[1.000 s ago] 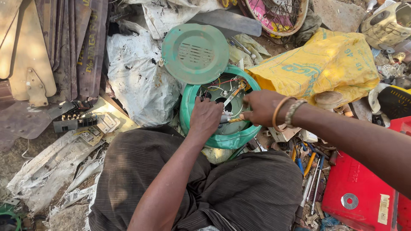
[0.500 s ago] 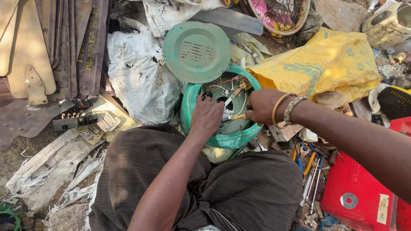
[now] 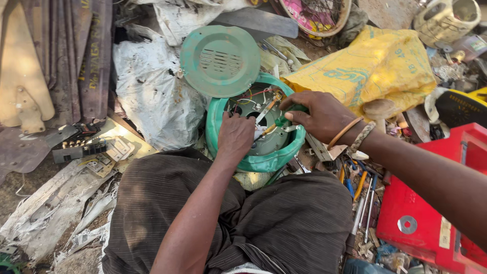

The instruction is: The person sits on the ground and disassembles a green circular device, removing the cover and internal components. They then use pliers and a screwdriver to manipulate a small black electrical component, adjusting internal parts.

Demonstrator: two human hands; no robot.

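A round green appliance housing (image 3: 253, 163) lies open on the ground in front of my lap, with coloured wires and a metal plate (image 3: 264, 139) inside. Its green vented cover (image 3: 219, 61) leans just behind it. My left hand (image 3: 236, 134) reaches into the housing with the fingers curled down on the inner parts; the fingertips are hidden. My right hand (image 3: 317, 114) hovers over the right rim and grips a green-handled screwdriver (image 3: 271, 127), whose tip points into the wiring.
A yellow sack (image 3: 375, 66) lies behind my right hand. A red metal box (image 3: 436, 213) sits at the right, with loose hand tools (image 3: 360, 190) beside it. Crumpled white sheeting (image 3: 152, 96) and rusty metal strips (image 3: 76, 50) lie to the left.
My right hand has risen slightly with the screwdriver over the rim. My left hand stays inside the housing, shifted only a little.
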